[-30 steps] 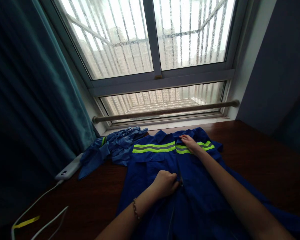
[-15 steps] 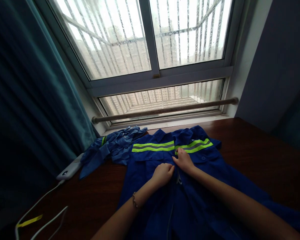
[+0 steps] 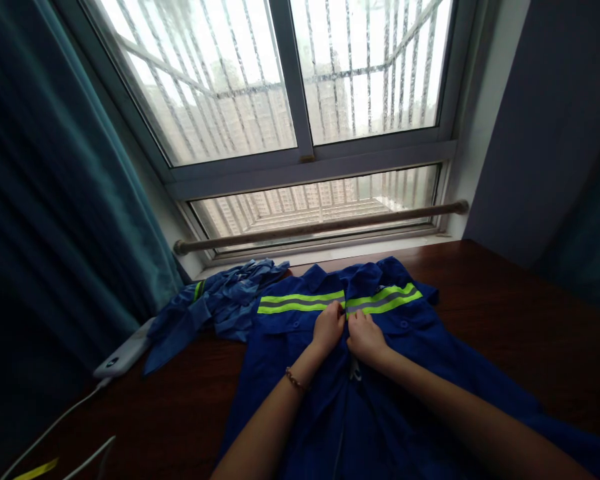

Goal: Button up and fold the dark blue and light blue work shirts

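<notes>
A blue work jacket (image 3: 285,360) with yellow-green and grey reflective bands (image 3: 387,300) across the chest lies spread on the wooden surface, its collar toward the window. Both hands meet at its front opening, just below the chest bands. My left hand (image 3: 329,328), with a bracelet (image 3: 296,380) at the wrist, is closed with its fingertips pinching the left front edge. Close beside it, my right hand (image 3: 367,340) is closed on the other front edge. The fingers cover the exact spot they grip. Below them a pale zipper pull (image 3: 355,369) hangs at the opening.
Crumpled lighter blue clothing (image 3: 225,300) lies left of the jacket. A white power bank (image 3: 125,353) with a white cable (image 3: 55,433) is near the curtain (image 3: 95,200). A metal rail (image 3: 320,229) crosses in front of the window, behind the brown wooden surface (image 3: 490,293).
My left hand has moved up the front opening to the chest band. My right hand has shifted slightly down beside it. The view has moved a little.
</notes>
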A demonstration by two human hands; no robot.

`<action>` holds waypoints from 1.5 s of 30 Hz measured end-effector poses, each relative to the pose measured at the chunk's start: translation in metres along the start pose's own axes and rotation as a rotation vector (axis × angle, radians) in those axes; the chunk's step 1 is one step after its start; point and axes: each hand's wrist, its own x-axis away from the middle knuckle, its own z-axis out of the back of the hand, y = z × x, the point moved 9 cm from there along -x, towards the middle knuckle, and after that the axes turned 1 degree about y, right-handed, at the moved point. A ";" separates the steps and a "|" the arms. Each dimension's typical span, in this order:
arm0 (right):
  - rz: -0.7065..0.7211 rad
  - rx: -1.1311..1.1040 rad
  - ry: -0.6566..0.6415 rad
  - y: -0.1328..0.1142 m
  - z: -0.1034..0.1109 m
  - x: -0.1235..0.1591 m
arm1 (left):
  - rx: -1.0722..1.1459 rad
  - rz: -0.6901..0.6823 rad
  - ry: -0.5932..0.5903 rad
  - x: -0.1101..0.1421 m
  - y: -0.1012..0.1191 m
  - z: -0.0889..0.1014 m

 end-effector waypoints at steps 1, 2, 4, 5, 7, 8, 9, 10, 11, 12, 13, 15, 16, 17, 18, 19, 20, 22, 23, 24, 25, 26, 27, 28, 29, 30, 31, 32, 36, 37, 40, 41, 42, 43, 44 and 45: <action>0.001 0.008 0.006 0.000 -0.001 0.000 | 0.008 -0.004 0.009 0.002 -0.002 0.000; -0.003 0.005 0.016 0.001 -0.001 -0.001 | 0.009 -0.002 0.022 0.003 -0.004 0.000; -0.016 -0.025 0.036 0.006 -0.001 -0.005 | 0.006 0.013 0.052 0.004 -0.007 0.002; -0.027 -0.054 0.038 0.010 -0.001 -0.008 | 0.006 0.019 0.063 0.004 -0.008 0.003; -0.076 -0.185 0.023 0.021 -0.004 -0.013 | 0.013 0.026 0.070 0.003 -0.008 0.003; -0.111 -0.300 0.010 0.028 -0.007 -0.016 | 0.019 0.028 0.071 0.002 -0.009 0.003; -0.144 -0.428 -0.003 0.034 -0.010 -0.018 | 0.026 0.034 0.071 0.001 -0.009 0.003; -0.168 -0.554 -0.016 0.039 -0.012 -0.021 | 0.035 0.041 0.071 0.001 -0.010 0.003; -0.182 -0.665 -0.023 0.042 -0.014 -0.023 | 0.051 0.049 0.072 0.000 -0.011 0.004; -0.185 -0.752 -0.027 0.045 -0.016 -0.026 | 0.073 0.055 0.073 0.000 -0.012 0.004; -0.184 -0.813 -0.029 0.047 -0.017 -0.028 | 0.103 0.061 0.076 0.000 -0.013 0.005; -0.191 -0.912 -0.028 0.051 -0.018 -0.034 | 0.196 0.078 0.086 -0.001 -0.015 0.006; -0.195 -0.964 -0.029 0.052 -0.019 -0.036 | 0.269 0.097 0.082 -0.002 -0.018 0.006; -0.194 -1.009 -0.033 0.053 -0.020 -0.039 | 0.360 0.125 0.068 -0.002 -0.021 0.004; -0.186 -1.048 -0.041 0.053 -0.021 -0.042 | 0.465 0.159 0.044 -0.003 -0.024 0.001; -0.174 -1.080 -0.052 0.052 -0.022 -0.044 | 0.578 0.196 0.011 -0.003 -0.027 -0.003; -0.157 -1.106 -0.065 0.051 -0.023 -0.045 | 0.689 0.231 -0.029 -0.004 -0.029 -0.008; -0.119 -1.135 -0.087 0.047 -0.024 -0.047 | 0.880 0.291 -0.114 -0.004 -0.031 -0.016; -0.101 -1.140 -0.089 0.046 -0.024 -0.046 | 0.954 0.316 -0.152 -0.004 -0.032 -0.019; -0.085 -1.138 -0.083 0.045 -0.024 -0.045 | 1.014 0.336 -0.187 -0.003 -0.032 -0.021; -0.072 -1.132 -0.068 0.044 -0.024 -0.044 | 1.063 0.351 -0.211 -0.003 -0.032 -0.023; -0.065 -1.127 -0.050 0.044 -0.023 -0.042 | 1.097 0.361 -0.225 -0.003 -0.031 -0.023; -0.055 -1.113 -0.018 0.044 -0.021 -0.039 | 1.120 0.364 -0.227 -0.003 -0.031 -0.022; -0.036 -1.083 0.032 0.044 -0.017 -0.037 | 1.134 0.361 -0.223 -0.003 -0.031 -0.021; -0.007 -1.033 0.094 0.043 -0.011 -0.035 | 1.141 0.356 -0.216 -0.003 -0.031 -0.020; 0.032 -0.968 0.157 0.041 -0.004 -0.034 | 1.144 0.351 -0.210 -0.003 -0.031 -0.020; 0.074 -0.894 0.213 0.039 0.003 -0.033 | 1.144 0.347 -0.205 -0.003 -0.031 -0.020; 0.115 -0.820 0.253 0.035 0.008 -0.032 | 1.144 0.346 -0.203 -0.003 -0.031 -0.020; 0.144 -0.670 0.255 0.026 0.012 -0.041 | 1.139 0.362 -0.182 -0.003 -0.033 -0.021; 0.131 -0.661 0.250 0.027 0.011 -0.043 | 1.139 0.367 -0.172 -0.003 -0.034 -0.021; 0.108 -0.662 0.234 0.029 0.006 -0.049 | 1.128 0.376 -0.150 -0.003 -0.035 -0.019; 0.107 -0.661 0.228 0.029 0.004 -0.050 | 1.120 0.378 -0.149 -0.004 -0.034 -0.019; 0.107 -0.658 0.221 0.030 0.003 -0.051 | 1.111 0.384 -0.151 -0.004 -0.034 -0.019; 0.108 -0.653 0.213 0.030 0.001 -0.051 | 1.103 0.393 -0.153 -0.004 -0.034 -0.019; 0.111 -0.647 0.203 0.030 0.000 -0.051 | 1.094 0.400 -0.155 -0.004 -0.034 -0.020; 0.115 -0.644 0.192 0.030 -0.001 -0.050 | 1.077 0.401 -0.154 -0.004 -0.034 -0.020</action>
